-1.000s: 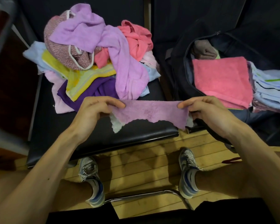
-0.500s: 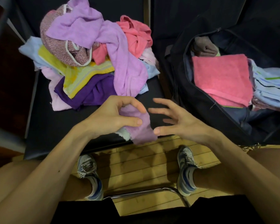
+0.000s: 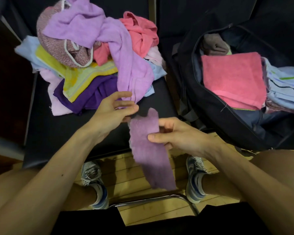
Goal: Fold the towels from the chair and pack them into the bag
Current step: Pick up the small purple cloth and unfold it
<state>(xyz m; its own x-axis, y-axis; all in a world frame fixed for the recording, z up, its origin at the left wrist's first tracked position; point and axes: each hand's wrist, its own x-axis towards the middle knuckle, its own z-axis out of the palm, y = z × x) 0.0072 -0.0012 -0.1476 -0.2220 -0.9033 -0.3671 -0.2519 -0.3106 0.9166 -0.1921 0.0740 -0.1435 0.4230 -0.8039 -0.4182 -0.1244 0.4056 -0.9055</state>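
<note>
A small mauve towel (image 3: 148, 150), folded into a narrow strip, hangs down over the chair's front edge. My right hand (image 3: 178, 135) pinches it near its top between thumb and fingers. My left hand (image 3: 115, 110) hovers just left of the strip's top with loosely bent fingers, holding nothing. A heap of unfolded towels (image 3: 95, 53) in lilac, coral, yellow, purple and pale blue lies on the black chair (image 3: 61, 133). The open black bag (image 3: 215, 109) on the right holds a folded pink towel (image 3: 232, 78) and a pale blue striped one (image 3: 285, 89).
The wooden floor (image 3: 134, 168) shows below the chair, with my two sneakers and a chrome chair leg (image 3: 153, 200) near me. A second dark seat carries the bag. My knees frame the lower corners.
The mauve towel was stretched wide between both hands, then brought together. My left hand has let go, and the strip now hangs from my right hand alone.
</note>
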